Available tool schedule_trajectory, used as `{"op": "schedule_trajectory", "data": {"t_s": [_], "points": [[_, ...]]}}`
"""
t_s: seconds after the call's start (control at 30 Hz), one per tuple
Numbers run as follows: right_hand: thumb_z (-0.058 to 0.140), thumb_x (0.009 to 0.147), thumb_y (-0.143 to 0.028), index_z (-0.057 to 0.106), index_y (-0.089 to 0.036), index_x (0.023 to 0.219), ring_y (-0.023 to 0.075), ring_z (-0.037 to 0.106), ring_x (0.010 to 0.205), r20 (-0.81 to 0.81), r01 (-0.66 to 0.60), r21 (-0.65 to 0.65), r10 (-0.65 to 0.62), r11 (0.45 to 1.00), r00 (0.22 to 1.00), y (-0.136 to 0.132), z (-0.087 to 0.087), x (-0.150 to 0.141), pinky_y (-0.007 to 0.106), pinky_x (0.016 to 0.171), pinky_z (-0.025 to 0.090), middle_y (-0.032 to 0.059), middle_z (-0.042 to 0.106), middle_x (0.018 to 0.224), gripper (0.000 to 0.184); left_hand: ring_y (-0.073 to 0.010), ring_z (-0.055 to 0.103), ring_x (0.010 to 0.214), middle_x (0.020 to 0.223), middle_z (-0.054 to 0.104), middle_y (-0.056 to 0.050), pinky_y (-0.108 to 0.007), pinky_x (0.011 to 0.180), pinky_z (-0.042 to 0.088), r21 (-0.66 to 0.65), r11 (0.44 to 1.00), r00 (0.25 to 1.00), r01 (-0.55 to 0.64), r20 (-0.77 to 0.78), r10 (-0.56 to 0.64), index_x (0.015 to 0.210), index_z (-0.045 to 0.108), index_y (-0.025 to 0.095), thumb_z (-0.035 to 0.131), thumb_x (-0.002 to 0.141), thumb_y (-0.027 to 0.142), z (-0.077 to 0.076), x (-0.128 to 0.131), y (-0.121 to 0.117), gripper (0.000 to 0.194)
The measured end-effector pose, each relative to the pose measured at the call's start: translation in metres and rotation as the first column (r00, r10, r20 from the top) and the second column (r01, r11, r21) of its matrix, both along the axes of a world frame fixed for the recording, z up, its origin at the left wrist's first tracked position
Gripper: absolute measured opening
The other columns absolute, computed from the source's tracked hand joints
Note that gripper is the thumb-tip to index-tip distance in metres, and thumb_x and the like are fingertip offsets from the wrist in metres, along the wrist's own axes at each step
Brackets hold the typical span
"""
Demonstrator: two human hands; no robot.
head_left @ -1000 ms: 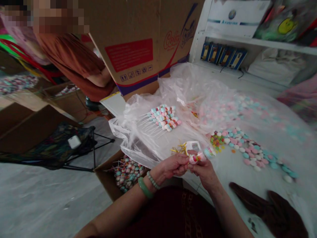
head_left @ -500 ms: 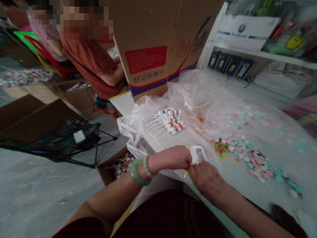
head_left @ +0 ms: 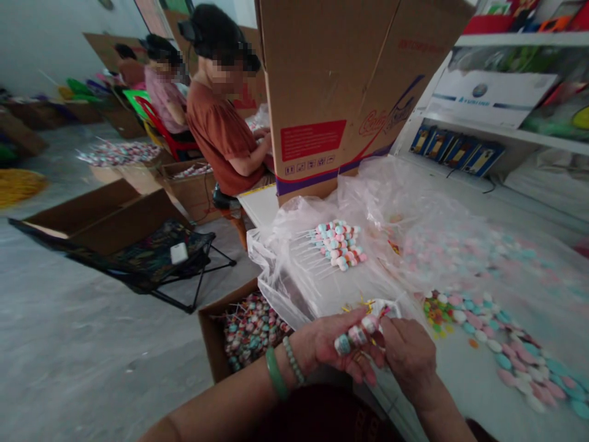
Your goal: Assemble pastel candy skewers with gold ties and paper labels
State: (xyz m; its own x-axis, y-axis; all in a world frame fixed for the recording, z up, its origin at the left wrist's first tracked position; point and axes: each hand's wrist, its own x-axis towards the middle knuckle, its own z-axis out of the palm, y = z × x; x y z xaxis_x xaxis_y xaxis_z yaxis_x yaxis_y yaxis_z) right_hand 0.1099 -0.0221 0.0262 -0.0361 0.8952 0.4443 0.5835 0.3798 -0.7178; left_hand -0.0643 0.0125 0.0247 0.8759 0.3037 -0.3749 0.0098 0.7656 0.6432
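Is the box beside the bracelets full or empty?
Not empty: a heap of candies lies inside the box. How full, I cannot tell; its near end is hidden.

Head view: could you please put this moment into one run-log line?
left hand: under candy skewer; right hand: at its far end; other skewers: lying beyond hands; carton: candy inside

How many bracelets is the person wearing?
2 that I can see: a beaded bracelet just behind the left hand, and a green bangle farther up that arm. Others may be hidden.
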Motion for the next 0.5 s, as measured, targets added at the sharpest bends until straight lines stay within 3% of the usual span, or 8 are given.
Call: {"op": "schedule_trajectory", "data": {"t_s": [0.1,0.17,0.23,0.27,0.33,0.37,0.4,0.5], "points": [[0.057,0.079,-0.035,0.059,-0.018,0.066,0.0108,0.044,0.049,-0.177,-0.133,-0.335,0.077,0.933,0.981,-0.005,-0.003,-0.003,0.023,0.048,0.032,-0.0003,0.053,0.053,0.022,-0.0098,0.044,0.041,0.065,0.057,-0.001,-0.023,0.039,0.031,0.132,0.99,0.997,-0.049,-0.057,0.057,0.091,0.062,0.016,0.053,0.072,0.066,-0.003,-0.018,-0.007,0.055],[0.057,0.077,-0.039,0.054,-0.019,0.065,0.0082,0.034,0.04,-0.487,-0.348,-0.633,-0.007,0.692,0.873,-0.009,-0.004,-0.009,0.022,0.041,0.026,-0.0048,0.044,0.047,0.024,-0.0082,0.041,0.046,0.064,0.055,0.0,-0.022,0.044,0.031,0.335,0.938,0.984,-0.087,-0.12,0.134,0.088,0.065,0.017,0.062,0.072,0.054,0.003,-0.031,-0.01,0.041],[0.057,0.075,-0.042,0.054,-0.019,0.071,0.0068,0.029,0.037,-0.702,-0.603,-0.682,-0.14,0.415,0.698,-0.016,-0.006,-0.017,0.021,0.04,0.024,-0.007,0.042,0.047,0.024,-0.0104,0.044,0.057,0.066,0.056,0.0,-0.022,0.053,0.034,0.523,0.852,0.976,-0.028,-0.171,0.137,0.083,0.069,0.017,0.065,0.071,0.048,0.013,-0.043,-0.012,0.033],[0.058,0.074,-0.043,0.054,-0.018,0.075,0.0067,0.031,0.038,-0.753,-0.685,-0.652,-0.169,0.325,0.636,-0.02,-0.008,-0.021,0.021,0.041,0.026,-0.0066,0.045,0.05,0.025,-0.0118,0.046,0.061,0.068,0.057,-0.001,-0.022,0.057,0.034,0.583,0.813,0.971,0.008,-0.198,0.132,0.081,0.071,0.018,0.064,0.073,0.046,0.018,-0.049,-0.014,0.03],[0.058,0.074,-0.041,0.057,-0.018,0.076,0.0076,0.037,0.04,-0.749,-0.712,-0.655,-0.097,0.252,0.655,-0.027,-0.012,-0.031,0.021,0.043,0.03,-0.0051,0.049,0.053,0.023,-0.0124,0.045,0.061,0.065,0.057,0.0,-0.022,0.058,0.033,0.64,0.759,0.952,0.12,-0.292,0.095,0.076,0.072,0.019,0.063,0.074,0.042,0.024,-0.06,-0.017,0.025],[0.059,0.074,-0.037,0.057,-0.019,0.073,0.0084,0.04,0.041,-0.688,-0.665,-0.699,0.003,0.263,0.725,-0.03,-0.013,-0.035,0.021,0.044,0.031,-0.0049,0.05,0.053,0.019,-0.0121,0.044,0.059,0.062,0.056,0.001,-0.022,0.056,0.031,0.646,0.745,0.934,0.17,-0.347,0.087,0.07,0.071,0.019,0.064,0.073,0.041,0.025,-0.067,-0.019,0.023],[0.057,0.075,-0.033,0.058,-0.019,0.07,0.0095,0.043,0.043,-0.571,-0.576,-0.747,0.123,0.333,0.812,-0.031,-0.015,-0.039,0.021,0.046,0.033,-0.0042,0.051,0.053,0.015,-0.0116,0.042,0.057,0.059,0.054,0.001,-0.022,0.054,0.029,0.644,0.737,0.913,0.204,-0.398,0.095,0.065,0.069,0.019,0.065,0.072,0.039,0.024,-0.075,-0.022,0.022],[0.049,0.081,-0.023,0.062,-0.02,0.069,0.0138,0.055,0.06,-0.006,-0.221,-0.688,0.298,0.692,0.954,-0.029,-0.018,-0.035,0.024,0.058,0.037,0.0,0.061,0.062,0.018,-0.0107,0.041,0.051,0.052,0.05,0.003,-0.021,0.049,0.026,0.579,0.802,0.832,0.144,-0.509,0.218,0.051,0.062,0.019,0.072,0.062,0.035,0.009,-0.11,-0.032,0.022]]}}
